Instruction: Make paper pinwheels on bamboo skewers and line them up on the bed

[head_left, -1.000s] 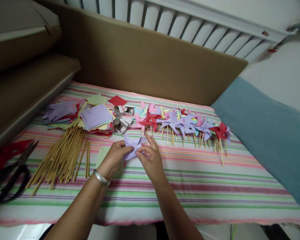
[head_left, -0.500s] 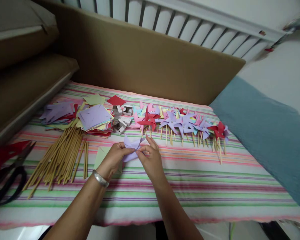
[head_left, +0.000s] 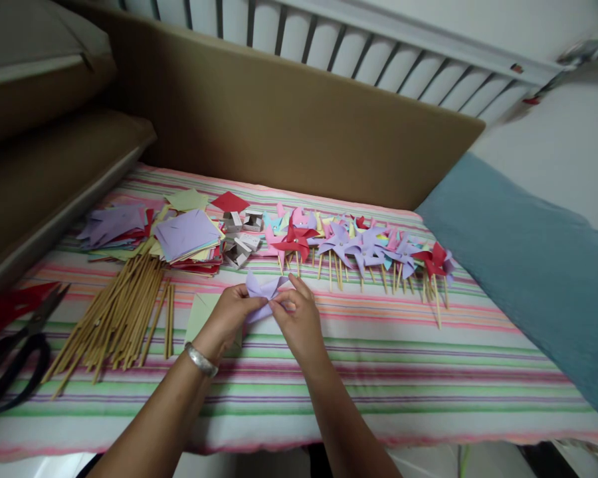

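Note:
Between both hands is a purple paper pinwheel (head_left: 262, 287), its corners folded toward the middle. My left hand (head_left: 232, 312) grips its left side, thumb pressed near the centre. The fingertips of my right hand (head_left: 297, 315) pinch the paper at the centre; whether a pin is in them I cannot make out. Under my left hand a pale green paper square (head_left: 199, 317) lies on the cloth. Left of it rest a heap of thin wooden sticks (head_left: 124, 312) and a stack of coloured paper squares (head_left: 188, 234). Small open boxes (head_left: 239, 248) stand just beyond the hands.
Several finished pinwheels on sticks (head_left: 369, 249) lie in a row at the back right. Black-handled scissors (head_left: 30, 345) and red paper (head_left: 10, 309) are at the far left. A striped cloth (head_left: 408, 392) covers the surface. A brown board (head_left: 289, 113) stands behind.
Both hands keep hold of the purple pinwheel in nearly the same pose. The right fingertips have shifted very slightly at its centre, and the whole view has moved a little.

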The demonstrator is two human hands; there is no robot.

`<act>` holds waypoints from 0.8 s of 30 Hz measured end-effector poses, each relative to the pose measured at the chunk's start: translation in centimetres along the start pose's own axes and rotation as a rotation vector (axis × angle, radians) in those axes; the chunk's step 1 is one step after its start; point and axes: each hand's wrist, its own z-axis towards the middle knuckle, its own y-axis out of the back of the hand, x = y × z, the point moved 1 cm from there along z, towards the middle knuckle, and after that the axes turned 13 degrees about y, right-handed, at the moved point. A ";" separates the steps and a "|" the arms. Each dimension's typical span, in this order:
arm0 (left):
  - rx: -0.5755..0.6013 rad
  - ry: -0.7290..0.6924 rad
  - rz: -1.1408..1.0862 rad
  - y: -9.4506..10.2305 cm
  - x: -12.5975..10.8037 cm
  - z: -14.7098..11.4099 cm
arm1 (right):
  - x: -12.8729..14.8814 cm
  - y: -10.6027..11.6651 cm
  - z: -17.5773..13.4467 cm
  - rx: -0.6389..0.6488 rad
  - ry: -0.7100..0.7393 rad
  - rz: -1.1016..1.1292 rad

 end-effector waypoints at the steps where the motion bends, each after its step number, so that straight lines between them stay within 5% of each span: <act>1: -0.011 -0.014 -0.013 0.1 -0.1 0.0 | 0.0 0.1 0.0 -0.035 -0.024 0.024; 5: 0.009 -0.030 -0.075 0.2 -0.5 -0.2 | -0.1 0.6 0.3 -0.146 -0.235 0.325; 8: 0.076 -0.036 -0.078 0.0 -0.5 -0.5 | -0.1 0.4 0.2 -0.060 -0.400 0.637; 11: 0.094 -0.046 -0.041 -0.3 -0.3 -0.6 | 0.1 0.0 0.1 0.038 -0.411 0.767; 20: 0.073 -0.044 -0.025 -0.7 0.2 -1.2 | 1.1 0.1 -0.5 0.016 -0.397 0.725; 24: -0.010 -0.081 -0.020 1.0 -1.5 -2.0 | 0.9 0.1 -0.7 -0.049 -0.323 0.594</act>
